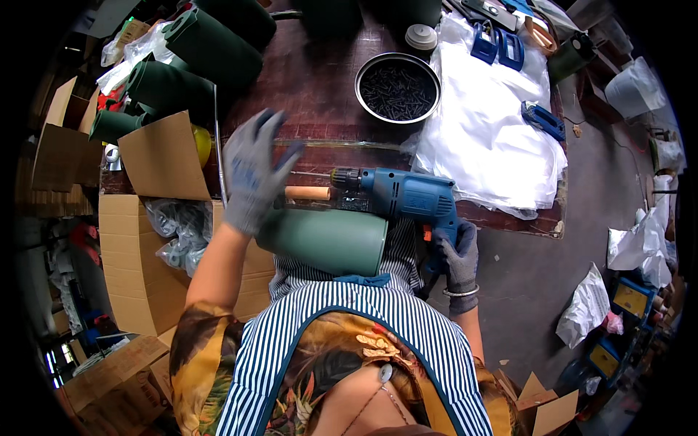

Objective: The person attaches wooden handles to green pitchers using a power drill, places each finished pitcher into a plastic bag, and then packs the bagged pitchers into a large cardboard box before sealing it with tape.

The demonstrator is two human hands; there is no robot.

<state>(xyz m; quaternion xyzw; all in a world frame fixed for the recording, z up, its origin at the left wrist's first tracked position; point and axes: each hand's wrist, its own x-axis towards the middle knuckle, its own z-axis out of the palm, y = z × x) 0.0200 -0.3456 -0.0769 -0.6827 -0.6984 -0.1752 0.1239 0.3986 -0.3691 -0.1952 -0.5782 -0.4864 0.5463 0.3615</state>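
My right hand (459,263), in a grey glove, is closed around the handle of a blue power drill (411,195). The drill lies level over the table's near edge, its long thin bit pointing left. A green cylinder (327,240) rests across my lap on the striped apron, just below the drill. My left hand (254,163), gloved too, is raised by the cylinder's left end with its fingers spread and nothing in them. Between drill bit and cylinder sits a short tan rod (307,192). A round metal bowl (360,98) of dark screws stands farther back on the table.
White plastic sheets (487,138) cover the right of the red-brown table (313,109), with a blue hand tool (543,120) and blue tape dispensers (498,45) on them. Several green cylinders (214,51) are heaped at far left. An open cardboard box (123,254) stands left of me.
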